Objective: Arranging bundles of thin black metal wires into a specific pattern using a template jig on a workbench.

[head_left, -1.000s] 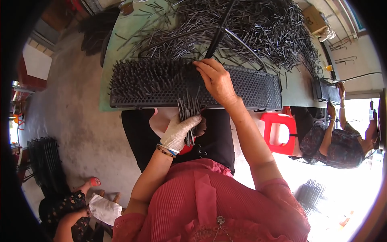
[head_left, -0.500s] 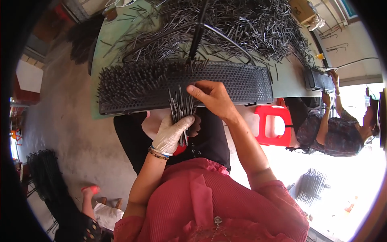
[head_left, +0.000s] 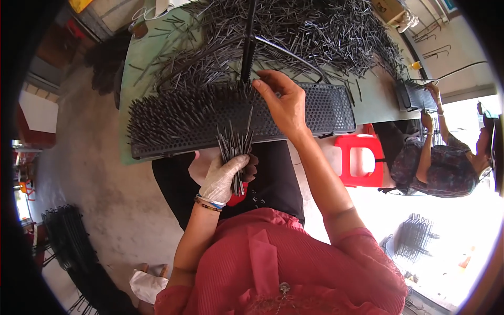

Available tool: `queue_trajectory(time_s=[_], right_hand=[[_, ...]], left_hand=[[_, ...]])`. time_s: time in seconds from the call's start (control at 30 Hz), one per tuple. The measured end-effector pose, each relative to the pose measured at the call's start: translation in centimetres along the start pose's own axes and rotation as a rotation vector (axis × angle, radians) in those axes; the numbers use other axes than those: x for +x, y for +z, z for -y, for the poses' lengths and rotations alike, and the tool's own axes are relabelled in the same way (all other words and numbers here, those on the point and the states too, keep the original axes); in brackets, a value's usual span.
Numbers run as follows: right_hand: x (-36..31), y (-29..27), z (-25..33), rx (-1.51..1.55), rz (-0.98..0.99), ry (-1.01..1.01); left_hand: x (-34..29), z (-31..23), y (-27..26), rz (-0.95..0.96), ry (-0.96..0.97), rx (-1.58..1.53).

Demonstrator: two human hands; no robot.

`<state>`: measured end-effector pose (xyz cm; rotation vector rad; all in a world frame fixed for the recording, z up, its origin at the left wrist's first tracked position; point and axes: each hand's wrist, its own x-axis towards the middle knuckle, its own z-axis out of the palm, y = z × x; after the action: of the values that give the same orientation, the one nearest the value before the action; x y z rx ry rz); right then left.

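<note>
My left hand (head_left: 223,176), in a pale glove with dark-stained fingers, is closed around a bundle of thin dark rods (head_left: 234,144) that stand roughly upright, one reaching higher than the others. Just beyond it sits a long black perforated rack (head_left: 315,107), tilted toward me. Many rods (head_left: 168,118) are stuck upright in the holes of its left and middle part; the right part shows bare holes. Above the rack's middle is my bare right hand (head_left: 283,102), thumb and forefinger bent together beside the inserted rods. Whatever lies between those fingertips is too small to make out.
Loose rods (head_left: 315,37) lie heaped across the green table (head_left: 128,94) behind the rack. A black upright post with a bent bar rises there. At right, a person (head_left: 441,163) works at another rack (head_left: 415,97) near a red stool (head_left: 344,163). Dark wire bundles (head_left: 68,236) are at lower left.
My right hand has moved up and away from the bundle to the rack's inserted rods. My left hand still grips the bundle, and one rod now sticks up above it.
</note>
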<state>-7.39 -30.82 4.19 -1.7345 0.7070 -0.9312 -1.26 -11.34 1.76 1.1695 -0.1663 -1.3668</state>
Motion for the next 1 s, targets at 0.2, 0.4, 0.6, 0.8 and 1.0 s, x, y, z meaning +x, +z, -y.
queue_trajectory(time_s=[0.2,0.4,0.6,0.8,1.0], right_hand=[[0.7,1.9,-2.6,-0.165,-0.018,-0.213],[1.1,1.9,-2.0,-0.258,-0.026,-0.309],[1.2,1.7,-1.4,-0.248,0.017,-0.314],[0.7,1.7,-1.1,-0.376,0.088,-0.419],[0.7,1.6,-0.8,-0.400,0.099,-0.468]], left_hand=[[-0.4,0.4,0.0,-0.026,-0.033,-0.058],[-0.2,0.1,-0.2,-0.049,-0.038,-0.038],[-0.3,0.0,0.3,-0.047,-0.028,-0.032],[-0.6,0.2,-0.1,-0.016,-0.030,-0.016],[-0.8,0.3,-0.3,-0.023,-0.020,-0.027]])
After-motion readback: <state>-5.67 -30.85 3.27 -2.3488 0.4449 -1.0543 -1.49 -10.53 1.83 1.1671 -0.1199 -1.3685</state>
